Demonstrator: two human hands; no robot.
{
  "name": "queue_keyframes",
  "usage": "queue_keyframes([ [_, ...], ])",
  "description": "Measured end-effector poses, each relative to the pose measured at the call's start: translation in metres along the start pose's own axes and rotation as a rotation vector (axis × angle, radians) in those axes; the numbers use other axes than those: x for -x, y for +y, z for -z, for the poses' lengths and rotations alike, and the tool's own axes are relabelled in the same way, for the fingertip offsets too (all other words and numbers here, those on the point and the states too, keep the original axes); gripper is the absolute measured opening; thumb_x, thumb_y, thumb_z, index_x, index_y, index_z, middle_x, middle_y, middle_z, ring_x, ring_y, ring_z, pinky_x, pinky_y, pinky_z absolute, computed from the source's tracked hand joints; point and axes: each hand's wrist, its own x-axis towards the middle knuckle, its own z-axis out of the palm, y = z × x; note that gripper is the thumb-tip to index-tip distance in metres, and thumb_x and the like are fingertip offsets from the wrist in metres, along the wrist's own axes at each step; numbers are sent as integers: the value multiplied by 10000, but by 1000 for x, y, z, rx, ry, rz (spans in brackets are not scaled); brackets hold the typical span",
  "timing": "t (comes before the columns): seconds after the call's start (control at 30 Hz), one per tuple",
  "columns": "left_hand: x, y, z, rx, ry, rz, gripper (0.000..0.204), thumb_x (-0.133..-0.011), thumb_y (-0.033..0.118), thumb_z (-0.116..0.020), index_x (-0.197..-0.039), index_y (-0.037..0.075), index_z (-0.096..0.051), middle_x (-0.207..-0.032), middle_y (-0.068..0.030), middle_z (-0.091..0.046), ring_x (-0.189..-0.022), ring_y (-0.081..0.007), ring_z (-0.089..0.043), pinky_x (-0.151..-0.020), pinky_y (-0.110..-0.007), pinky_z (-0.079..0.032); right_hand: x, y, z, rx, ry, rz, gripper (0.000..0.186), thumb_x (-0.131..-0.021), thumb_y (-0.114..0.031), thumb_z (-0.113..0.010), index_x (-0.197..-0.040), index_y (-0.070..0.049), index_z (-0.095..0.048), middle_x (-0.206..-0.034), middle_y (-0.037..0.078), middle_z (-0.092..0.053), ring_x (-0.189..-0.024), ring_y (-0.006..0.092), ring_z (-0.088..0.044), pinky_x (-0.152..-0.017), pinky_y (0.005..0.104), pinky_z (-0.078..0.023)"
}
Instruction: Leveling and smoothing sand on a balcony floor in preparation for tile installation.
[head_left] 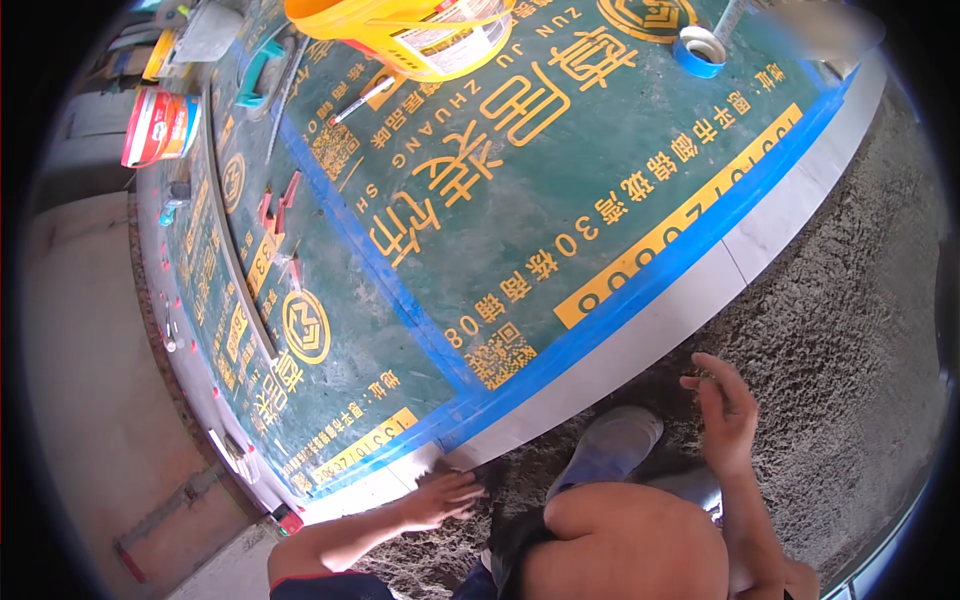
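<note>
My left hand (pixel 444 498) is low, beside the edge of the light floor tiles (pixel 520 425), its fingers stretched over the rough grey mortar bed (pixel 835 310). It looks empty, though the fingertips are slightly blurred. Above the mortar, right of my foot, hangs my right hand (pixel 728 420), with fingers loosely bent and apart and nothing between them. A green printed protective sheet (pixel 590 160) covers the tiles beyond, its border fixed with blue tape (pixel 640 295). Between my hands are my bent knee and a light shoe (pixel 625 440).
On the sheet stand a yellow bucket (pixel 430 45), a roll of blue tape (pixel 699 52), a marker (pixel 360 102), red clamp-like tools (pixel 278 205) and a green-handled tool (pixel 260 72). Far left are a red-and-white pail (pixel 162 127) and a long dark strip (pixel 222 200).
</note>
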Motion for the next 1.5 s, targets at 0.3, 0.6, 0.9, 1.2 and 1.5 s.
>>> queue_keyframes([
  [0.3, -131, -33, 191, 68, 952, 111, 507, -726, -82, -702, -1210, 45, -624, -1481, -166, -469, -1394, -460, -391, -1085, -529, -409, -16, -1, 5, -111, 70, 54, 264, -994, 13, -484, -1208, 30, -639, -1120, 111, -659, -902, 173, -691, -730, 247, -507],
  [0.6, -49, -19, 36, 106, 853, 438, 532, -742, -64, -693, -1254, 28, -579, -1554, -238, -321, -1438, -487, -293, -1155, -559, -312, -14, -21, 32, -83, 100, 17, 243, -1002, -7, -484, -1182, 55, -636, -1082, 110, -658, -907, 174, -685, -772, 261, -510],
  [0.9, 54, -30, 54, 418, 1349, 677, 196, -995, 24, -481, -1140, -45, -594, -1131, -172, -588, -1071, -315, -575, -1026, -442, -418, -11, -9, 15, -219, 54, 16, 210, -979, 17, -519, -1135, 56, -654, -1075, 135, -663, -893, 178, -688, -793, 274, -528],
  [1.2, -53, -59, 229, 794, 1674, 675, 228, -1003, 83, -519, -1183, -34, -597, -1044, -111, -629, -983, -167, -586, -876, -295, -458, -10, -30, 23, -189, 30, 6, 206, -972, 21, -522, -1126, 63, -653, -1061, 131, -661, -899, 180, -688, -801, 278, -525],
  [1.5, -62, -34, 293, 1481, 1582, 108, 648, -1024, 509, -464, -1304, -74, -497, -1234, -118, -613, -1142, -214, -588, -964, -304, -479, -1, -2, 17, -177, -13, 24, 181, -965, 0, -557, -1097, 50, -669, -990, 135, -680, -861, 177, -687, -788, 284, -525],
])
